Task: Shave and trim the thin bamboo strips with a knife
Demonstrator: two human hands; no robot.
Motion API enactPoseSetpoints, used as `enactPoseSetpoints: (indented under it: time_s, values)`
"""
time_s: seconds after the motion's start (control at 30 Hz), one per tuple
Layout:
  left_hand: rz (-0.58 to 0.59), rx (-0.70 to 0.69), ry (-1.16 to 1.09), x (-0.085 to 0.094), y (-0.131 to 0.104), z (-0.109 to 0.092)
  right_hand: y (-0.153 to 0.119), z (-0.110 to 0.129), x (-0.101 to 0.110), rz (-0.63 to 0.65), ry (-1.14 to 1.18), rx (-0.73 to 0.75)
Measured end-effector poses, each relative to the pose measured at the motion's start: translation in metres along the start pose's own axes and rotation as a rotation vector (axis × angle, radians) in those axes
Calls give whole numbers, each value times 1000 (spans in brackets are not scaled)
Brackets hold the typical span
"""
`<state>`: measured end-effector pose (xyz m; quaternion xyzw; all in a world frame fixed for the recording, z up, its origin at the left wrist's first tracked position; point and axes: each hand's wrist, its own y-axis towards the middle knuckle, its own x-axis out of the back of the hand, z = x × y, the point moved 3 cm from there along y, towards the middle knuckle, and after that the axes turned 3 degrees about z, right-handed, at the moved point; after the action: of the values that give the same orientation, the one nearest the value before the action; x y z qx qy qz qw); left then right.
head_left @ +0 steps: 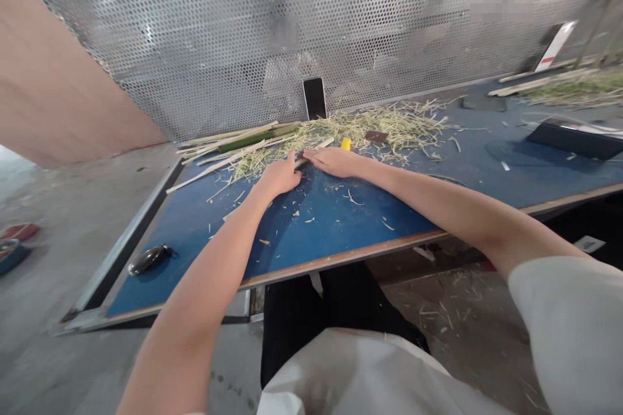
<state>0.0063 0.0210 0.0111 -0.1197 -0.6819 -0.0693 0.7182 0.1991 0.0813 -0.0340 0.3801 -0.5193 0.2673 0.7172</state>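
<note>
On the blue table, my left hand and my right hand almost meet at the front edge of a heap of pale green shavings. Both hands have bent fingers around a small strip whose ends are mostly hidden; a dark brown bit shows between the fingertips. A pale strip lies just behind my right fingers. Beside that hand is a yellow piece, with a brown flat piece on the shavings to its right. Long pale and green strips lie behind my left hand.
A phone leans on the perforated metal screen at the back. Near the left edge lies a dark shiny object. A dark case-like object sits at the right, with more shavings behind it.
</note>
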Motion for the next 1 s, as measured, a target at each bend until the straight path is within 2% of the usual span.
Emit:
enactPoseSetpoints:
  time_s: [0.2,0.33,0.4,0.63,1.0]
  values:
    - [-9,-7,1,0,1,0,2,11,-3,14,6,90]
    - [-18,-3,-8,-1,0,1,1,3,-3,-12,-24,-57]
    - [-26,-5,-9,-3,0,2,0,3,-5,-32,-37,-83]
    - [-26,-9,-3,-8,-2,5,-6,25,-12,-8,38,63]
    - [-27,12,0,-13,-5,6,-10,31,-9,-30,157,44]
